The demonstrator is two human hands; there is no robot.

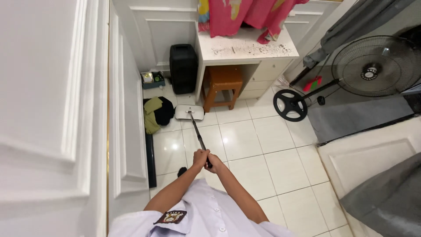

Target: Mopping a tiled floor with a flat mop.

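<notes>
Both my hands grip the dark handle [198, 135] of a flat mop. My left hand [200, 157] closes around the shaft, and my right hand [213, 159] holds it just beside and slightly lower. The handle runs away from me to the white rectangular mop head [189, 113], which lies flat on the white floor tiles in front of an orange wooden stool [221, 83]. The stool stands under a white desk [245, 49].
A black speaker box [183, 68] stands left of the desk. Green and black cloth [157, 113] lies by the white wardrobe doors [66, 109] on my left. A standing fan [372, 66] and its round base [290, 105] are at right, beside a grey mat [355, 116]. Pink fabric [245, 15] hangs over the desk.
</notes>
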